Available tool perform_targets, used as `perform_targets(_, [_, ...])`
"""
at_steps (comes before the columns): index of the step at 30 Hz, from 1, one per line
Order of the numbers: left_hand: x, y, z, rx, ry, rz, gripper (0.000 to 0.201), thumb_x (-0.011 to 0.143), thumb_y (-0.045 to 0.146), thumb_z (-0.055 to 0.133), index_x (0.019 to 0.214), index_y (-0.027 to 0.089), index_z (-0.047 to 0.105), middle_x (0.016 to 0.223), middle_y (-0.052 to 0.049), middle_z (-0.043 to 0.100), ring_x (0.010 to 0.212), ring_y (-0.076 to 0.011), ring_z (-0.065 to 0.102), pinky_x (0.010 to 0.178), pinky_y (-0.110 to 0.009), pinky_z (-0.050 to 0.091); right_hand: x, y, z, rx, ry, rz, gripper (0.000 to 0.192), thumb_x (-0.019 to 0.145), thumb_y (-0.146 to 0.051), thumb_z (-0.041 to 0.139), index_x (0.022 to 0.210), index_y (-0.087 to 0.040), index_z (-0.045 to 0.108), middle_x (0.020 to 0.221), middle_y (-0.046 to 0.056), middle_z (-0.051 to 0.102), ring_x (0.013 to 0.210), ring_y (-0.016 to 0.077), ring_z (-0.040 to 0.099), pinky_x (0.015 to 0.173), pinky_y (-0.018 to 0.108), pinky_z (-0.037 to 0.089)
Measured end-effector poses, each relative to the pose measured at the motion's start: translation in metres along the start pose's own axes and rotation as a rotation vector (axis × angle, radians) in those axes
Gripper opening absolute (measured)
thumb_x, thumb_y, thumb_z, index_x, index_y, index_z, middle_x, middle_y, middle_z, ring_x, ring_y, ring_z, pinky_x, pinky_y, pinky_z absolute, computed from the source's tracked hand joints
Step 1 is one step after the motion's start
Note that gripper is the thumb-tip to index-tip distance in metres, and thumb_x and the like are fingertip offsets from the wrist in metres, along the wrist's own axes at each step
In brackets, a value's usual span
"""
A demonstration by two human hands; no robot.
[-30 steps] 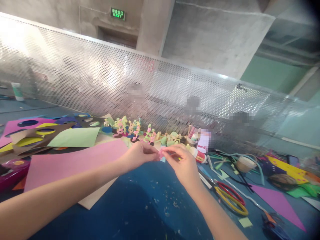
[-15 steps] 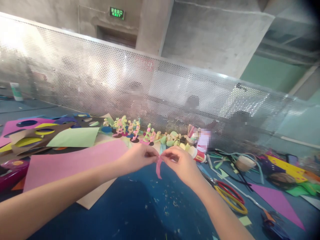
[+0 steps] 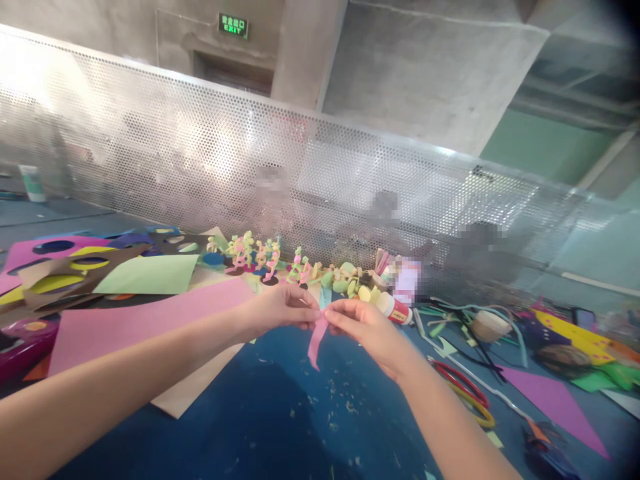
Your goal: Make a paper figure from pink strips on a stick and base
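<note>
I am pinching the top end of a pink paper strip (image 3: 317, 341) between the fingertips of my left hand (image 3: 281, 310) and my right hand (image 3: 367, 325); the fingers of both hands are closed on the strip, and the strip is hanging down toward the blue table (image 3: 280, 413), its lower end free above the surface.

Risk, as I judge it: the strip is thin and is being held only at its upper end, so opposing pull from the two hands could tear it, and a loose pinch could let it slip or twist.

Surroundings: a glue bottle (image 3: 395, 309) is lying just beyond my right hand. A row of small paper figures (image 3: 270, 261) is standing behind my hands, near enough that a forward movement could knock them. Looped scissors handles (image 3: 467, 393) are lying beside my right forearm. A large pink sheet (image 3: 140, 320) is lying under my left forearm. Paper crumbs are scattered across the table.
</note>
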State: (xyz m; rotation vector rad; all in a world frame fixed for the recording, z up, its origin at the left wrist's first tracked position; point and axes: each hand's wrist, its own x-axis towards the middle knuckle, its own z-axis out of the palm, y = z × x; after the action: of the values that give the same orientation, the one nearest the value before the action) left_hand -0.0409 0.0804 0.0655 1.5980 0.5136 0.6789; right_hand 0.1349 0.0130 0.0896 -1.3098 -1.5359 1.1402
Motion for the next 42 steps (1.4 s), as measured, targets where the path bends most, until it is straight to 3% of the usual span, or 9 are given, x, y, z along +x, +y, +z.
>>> perform_targets(7, [0.001,-0.002,0.000,-0.055,0.055,-0.027,0.019,0.065,0.030,0.070,0.072,0.014,0.065,0.067,-0.001,0.063,0.064,-0.0096,0.056,0.068,-0.025,0.044,0.003,0.003,0.003,0.052,0.069,-0.019,0.016,0.068,-0.030,0.067,0.076,-0.017,0.064,0.066,-0.002,0.061,0.062,0.0098,0.055,0.067,0.024,0.044])
perform_targets(21, [0.000,0.001,-0.001,-0.006,0.045,-0.018,0.017,0.066,0.031,0.067,0.071,0.015,0.065,0.067,0.000,0.062,0.066,-0.0107,0.056,0.067,-0.025,0.043,0.007,0.008,0.003,-0.051,0.056,-0.063,0.016,0.073,-0.030,0.061,0.080,-0.016,0.063,0.069,0.001,0.063,0.065,0.0123,0.058,0.072,0.030,0.047])
perform_targets(26, [-0.001,0.005,-0.001,-0.114,0.124,-0.121,0.013,0.067,0.027,0.067,0.069,0.014,0.065,0.066,0.001,0.061,0.063,-0.0075,0.054,0.066,-0.021,0.042,0.003,0.010,0.002,-0.243,0.072,-0.339,0.026,0.076,-0.024,0.057,0.101,-0.024,0.053,0.088,0.002,0.060,0.084,0.0149,0.058,0.076,0.031,0.048])
perform_targets(31, [-0.001,0.003,-0.003,-0.176,0.063,-0.111,0.013,0.068,0.026,0.067,0.069,0.014,0.065,0.063,0.002,0.059,0.061,-0.0063,0.053,0.066,-0.020,0.042,0.000,0.009,0.008,-0.511,0.142,-0.533,0.013,0.076,-0.019,0.059,0.087,-0.027,0.060,0.097,0.001,0.051,0.087,0.0148,0.054,0.077,0.031,0.047])
perform_targets(36, [0.000,-0.001,-0.001,-0.178,0.087,-0.056,0.016,0.068,0.024,0.067,0.080,0.014,0.066,0.078,-0.002,0.064,0.073,-0.0099,0.057,0.077,-0.025,0.043,0.005,0.014,0.009,-0.369,0.181,-0.566,0.004,0.079,-0.023,0.055,0.079,-0.023,0.059,0.092,0.001,0.051,0.079,0.0126,0.055,0.070,0.027,0.050])
perform_targets(42, [0.002,-0.006,0.004,-0.187,0.114,0.017,0.022,0.070,0.028,0.065,0.086,0.014,0.064,0.084,-0.004,0.065,0.076,-0.0112,0.057,0.081,-0.029,0.042,0.007,0.017,0.012,-0.285,0.229,-0.504,0.005,0.079,-0.024,0.053,0.077,-0.020,0.055,0.087,0.002,0.052,0.079,0.0142,0.055,0.073,0.028,0.050])
